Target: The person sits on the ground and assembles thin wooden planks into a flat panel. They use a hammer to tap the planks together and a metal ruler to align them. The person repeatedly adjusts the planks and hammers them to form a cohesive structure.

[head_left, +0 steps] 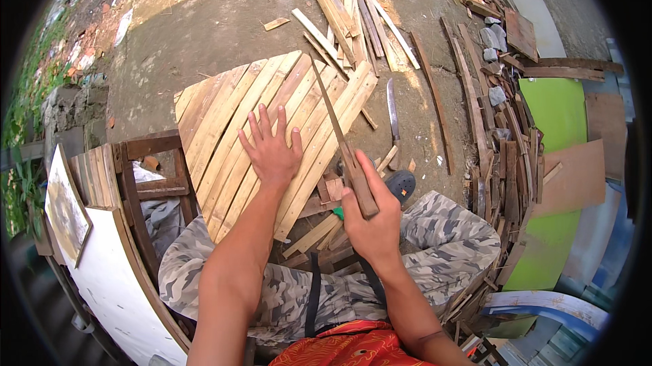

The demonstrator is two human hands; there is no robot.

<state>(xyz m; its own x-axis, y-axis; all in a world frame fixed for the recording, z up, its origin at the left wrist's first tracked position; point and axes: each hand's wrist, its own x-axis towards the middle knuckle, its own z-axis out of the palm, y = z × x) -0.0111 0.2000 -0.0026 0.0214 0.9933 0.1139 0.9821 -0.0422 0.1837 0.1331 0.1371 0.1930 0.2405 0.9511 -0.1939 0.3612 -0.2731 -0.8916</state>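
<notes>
A panel of pale wooden slats point(217, 111) lies tilted in front of me, with slanted ends along its far side. My left hand point(273, 149) rests flat on its slats, fingers spread. In my right hand point(373, 213) is a long-bladed tool point(331, 104) with a brown wooden handle, gripped by the handle. Its thin dark blade appears nearly edge-on over the panel's right part, pointing away from me; I cannot tell whether it is a saw or a knife. Whether the blade touches the wood is also unclear.
A machete point(392, 111) lies on the ground right of the panel. Beyond it is a heap of loose wood strips point(346, 16). Stacked planks point(506, 162) line the right, beside green boards point(553, 118). A white board point(112, 284) and a dark wooden frame point(153, 186) stand left.
</notes>
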